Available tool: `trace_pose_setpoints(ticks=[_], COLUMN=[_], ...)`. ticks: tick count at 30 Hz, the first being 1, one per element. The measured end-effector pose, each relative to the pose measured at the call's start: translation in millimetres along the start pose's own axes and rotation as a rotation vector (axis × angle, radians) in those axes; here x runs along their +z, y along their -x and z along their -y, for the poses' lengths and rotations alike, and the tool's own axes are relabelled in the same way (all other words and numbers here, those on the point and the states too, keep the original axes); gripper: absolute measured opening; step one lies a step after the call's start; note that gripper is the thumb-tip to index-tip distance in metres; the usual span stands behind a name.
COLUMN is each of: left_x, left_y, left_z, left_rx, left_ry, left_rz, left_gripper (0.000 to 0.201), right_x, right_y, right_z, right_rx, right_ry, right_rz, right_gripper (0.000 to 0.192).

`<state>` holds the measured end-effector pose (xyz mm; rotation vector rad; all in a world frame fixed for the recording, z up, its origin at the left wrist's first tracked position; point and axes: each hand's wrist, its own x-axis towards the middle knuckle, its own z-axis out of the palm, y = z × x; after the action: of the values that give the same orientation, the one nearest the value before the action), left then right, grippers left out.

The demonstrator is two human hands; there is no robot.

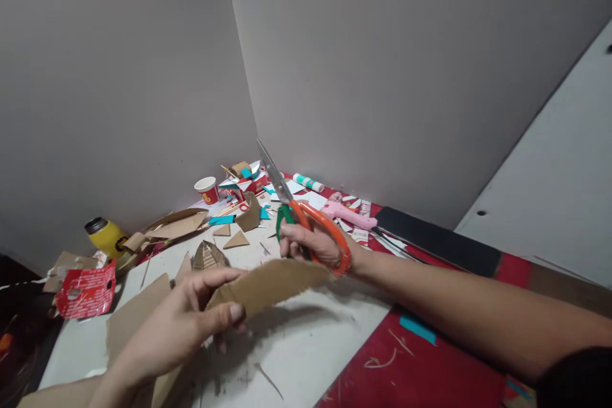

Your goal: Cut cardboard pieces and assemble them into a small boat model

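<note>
A long, curved strip of brown cardboard point(277, 284) is pinched between the thumb and fingers of my left hand point(186, 309). Its narrow end reaches right, close below my other hand. My right hand point(315, 242) grips a pair of scissors point(318, 210) by its orange and green handles. The metal blades look closed and point up and away, clear of the cardboard. Under my left forearm lie larger flat cardboard pieces point(138, 303). Small cardboard triangles point(236, 240) lie beyond the strip.
A yellow bottle point(106, 237) and a red wrapper point(86, 290) are at left. Farther back stand a paper cup point(206, 190) and a glue stick point(308, 182). A pink glue gun point(349, 213) with a cord lies beside a black slab point(437, 239). Grey walls border the table.
</note>
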<state>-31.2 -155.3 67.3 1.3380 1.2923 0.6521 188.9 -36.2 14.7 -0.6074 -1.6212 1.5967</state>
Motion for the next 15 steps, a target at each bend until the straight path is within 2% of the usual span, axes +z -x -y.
trace_pose_setpoints(ticks=[4,9,11,15], left_x=[9.2,9.3,7.0,9.8], left_y=[-4.1,-11.2,-13.0,-17.5], left_z=[3.9,2.5,0.7,-1.5], left_rx=[-0.006,0.04,0.04,0.053], left_ry=[-0.118,-0.087,0.003,0.195], left_rz=[0.019,-0.059,-0.123,-0.322], left_gripper=[0.03,0.024,0.029,0.041], right_x=[4.6,12.4,15.3,21.9], right_y=[3.8,18.5,21.8,25.0], right_z=[-1.0,3.9,5.7,6.0], right_rx=[0.101,0.11,0.075,-0.06], right_ry=[-0.13,0.11,0.165,0.193], right_rz=[0.205,0.337,0.324,0.17], right_gripper=[0.047,0.035,0.026,0.022])
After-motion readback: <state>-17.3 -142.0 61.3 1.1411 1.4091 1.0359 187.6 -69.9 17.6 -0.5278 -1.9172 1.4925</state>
